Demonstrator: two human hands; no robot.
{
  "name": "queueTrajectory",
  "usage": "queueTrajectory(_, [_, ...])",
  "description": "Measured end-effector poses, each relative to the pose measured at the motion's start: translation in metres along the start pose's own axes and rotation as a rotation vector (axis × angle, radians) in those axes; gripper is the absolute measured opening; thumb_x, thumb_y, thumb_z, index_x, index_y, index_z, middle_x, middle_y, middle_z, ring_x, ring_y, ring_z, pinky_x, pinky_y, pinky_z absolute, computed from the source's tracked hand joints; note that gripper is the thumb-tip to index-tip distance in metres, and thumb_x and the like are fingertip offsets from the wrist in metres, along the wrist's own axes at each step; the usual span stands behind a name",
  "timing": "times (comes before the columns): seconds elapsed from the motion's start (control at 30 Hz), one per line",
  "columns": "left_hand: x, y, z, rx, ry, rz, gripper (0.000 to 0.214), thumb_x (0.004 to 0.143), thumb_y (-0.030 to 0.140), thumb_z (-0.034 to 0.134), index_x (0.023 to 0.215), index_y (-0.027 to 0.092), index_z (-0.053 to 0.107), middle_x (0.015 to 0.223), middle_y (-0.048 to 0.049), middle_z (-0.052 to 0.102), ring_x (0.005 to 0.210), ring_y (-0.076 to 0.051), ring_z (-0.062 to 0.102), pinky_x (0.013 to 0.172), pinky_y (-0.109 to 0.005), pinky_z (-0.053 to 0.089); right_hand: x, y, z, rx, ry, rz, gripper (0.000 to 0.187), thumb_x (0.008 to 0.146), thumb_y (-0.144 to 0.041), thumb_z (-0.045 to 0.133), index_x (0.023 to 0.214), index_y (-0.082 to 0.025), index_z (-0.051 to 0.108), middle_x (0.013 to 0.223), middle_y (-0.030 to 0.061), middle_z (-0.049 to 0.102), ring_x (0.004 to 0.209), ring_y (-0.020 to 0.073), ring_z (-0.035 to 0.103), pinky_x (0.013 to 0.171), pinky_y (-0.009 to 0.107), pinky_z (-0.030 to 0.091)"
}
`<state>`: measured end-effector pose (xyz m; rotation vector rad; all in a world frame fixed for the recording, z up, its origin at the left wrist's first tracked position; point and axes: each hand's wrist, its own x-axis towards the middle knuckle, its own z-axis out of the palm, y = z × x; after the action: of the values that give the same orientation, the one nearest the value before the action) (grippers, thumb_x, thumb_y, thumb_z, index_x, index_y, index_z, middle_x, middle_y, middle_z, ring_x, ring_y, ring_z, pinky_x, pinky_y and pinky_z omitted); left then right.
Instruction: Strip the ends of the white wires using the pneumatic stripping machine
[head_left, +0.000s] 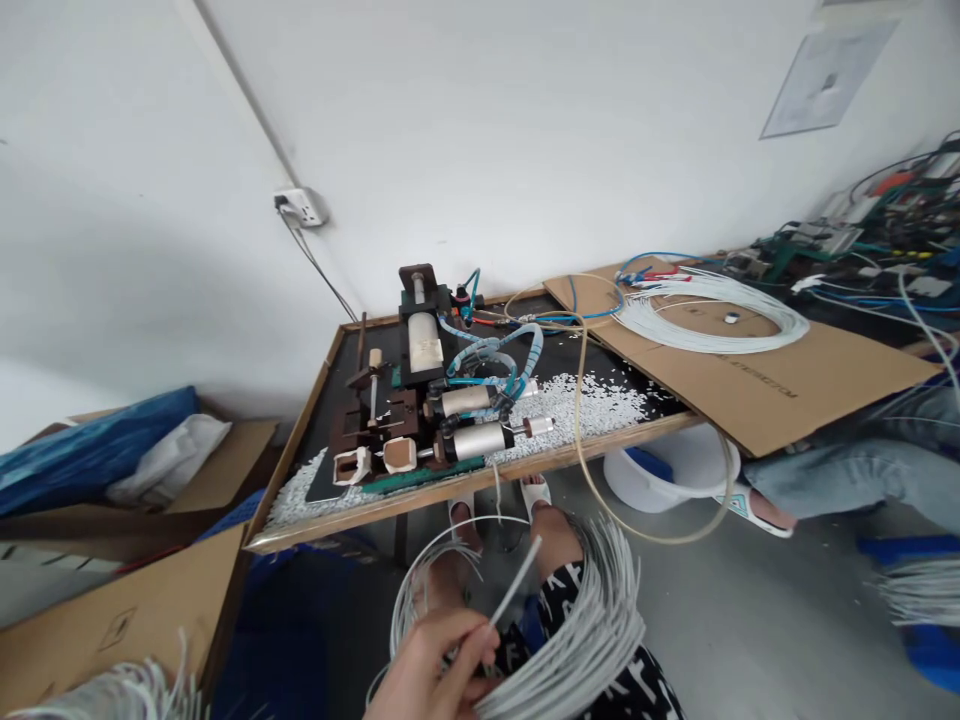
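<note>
My left hand (431, 670) sits at the bottom centre, its fingers pinched on the end of a white wire (516, 582) that points up and to the right. That wire belongs to a big coil of white wires (592, 620) lying over my lap. My right hand is out of sight. Ahead, on the black-topped table (480, 478), stands a small pneumatic machine (427, 410) with metal cylinders and blue hoses. Several white insulation bits (592, 400) lie scattered around it.
Another coil of white cable (712, 320) rests on a cardboard sheet (787, 390) at the table's right. A second person's jeans leg and sandalled foot (757, 508) show at the right. A white basin (675, 465) sits under the table. Cardboard boxes (112, 610) stand at the left.
</note>
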<state>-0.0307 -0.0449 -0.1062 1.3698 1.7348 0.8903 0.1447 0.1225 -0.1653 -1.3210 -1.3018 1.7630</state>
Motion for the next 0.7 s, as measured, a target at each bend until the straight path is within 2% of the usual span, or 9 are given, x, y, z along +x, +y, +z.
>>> queueTrajectory(0.07, [0.008,0.004,-0.008,-0.111,0.154,-0.015,0.042,0.096,0.051,0.056,0.071,0.02,0.069,0.065,-0.0013,0.07,0.064,-0.016,0.066,0.063,-0.02,0.052,0.007,0.008,0.0,-0.051,0.019,-0.027,0.005,0.08,-0.026,0.072,0.075,-0.028,0.071,0.087,0.0007,0.079,0.128,0.0348,0.06,0.111,0.046,0.045])
queueTrajectory(0.13, [0.017,0.003,-0.021,-0.194,0.404,0.0,0.038,0.095,0.052,0.057,0.079,0.019,0.07,0.061,0.0006,0.066,0.059,-0.015,0.062,0.06,-0.021,0.051,0.012,0.017,0.004,-0.094,0.023,-0.051,0.014,0.075,-0.021,0.071,0.067,-0.031,0.068,0.079,0.0002,0.078,0.125,0.0364,0.062,0.108,0.045,0.046])
queueTrajectory(0.2, [0.026,-0.002,-0.034,-0.233,0.624,0.01,0.037,0.093,0.052,0.059,0.087,0.018,0.071,0.061,0.0015,0.066,0.054,-0.014,0.06,0.057,-0.023,0.051,0.016,0.024,0.008,-0.126,0.015,-0.073,0.015,0.072,-0.021,0.07,0.063,-0.033,0.066,0.077,0.0004,0.078,0.122,0.036,0.064,0.104,0.043,0.047])
queueTrajectory(0.27, [0.034,-0.007,-0.044,-0.24,0.757,0.003,0.038,0.091,0.052,0.06,0.089,0.016,0.072,0.063,0.0009,0.066,0.051,-0.014,0.059,0.055,-0.024,0.051,0.018,0.031,0.01,-0.156,0.007,-0.092,0.014,0.073,-0.026,0.069,0.063,-0.035,0.065,0.078,0.0011,0.078,0.119,0.035,0.066,0.1,0.042,0.048])
queueTrajectory(0.33, [0.041,-0.012,-0.051,-0.226,0.791,0.001,0.039,0.09,0.052,0.061,0.087,0.015,0.073,0.063,0.0002,0.067,0.05,-0.014,0.058,0.055,-0.024,0.05,0.02,0.036,0.01,-0.187,0.005,-0.104,0.012,0.073,-0.028,0.068,0.064,-0.035,0.066,0.077,0.002,0.078,0.113,0.035,0.069,0.098,0.043,0.048])
queueTrajectory(0.47, [0.053,-0.017,-0.055,-0.204,0.753,0.007,0.04,0.088,0.053,0.063,0.083,0.015,0.074,0.063,0.0,0.067,0.05,-0.014,0.059,0.055,-0.024,0.049,0.022,0.042,0.003,-0.224,0.015,-0.124,0.01,0.074,-0.029,0.067,0.066,-0.036,0.067,0.071,0.0016,0.077,0.097,0.0352,0.074,0.092,0.046,0.049])
queueTrajectory(0.7, [0.059,-0.017,-0.053,-0.2,0.827,-0.027,0.038,0.087,0.052,0.064,0.078,0.016,0.072,0.066,-0.0009,0.069,0.049,-0.013,0.058,0.053,-0.023,0.048,0.021,0.045,-0.006,-0.162,-0.021,-0.193,0.01,0.076,-0.029,0.069,0.07,-0.037,0.072,0.071,-0.0006,0.077,0.095,0.0332,0.075,0.093,0.044,0.05])
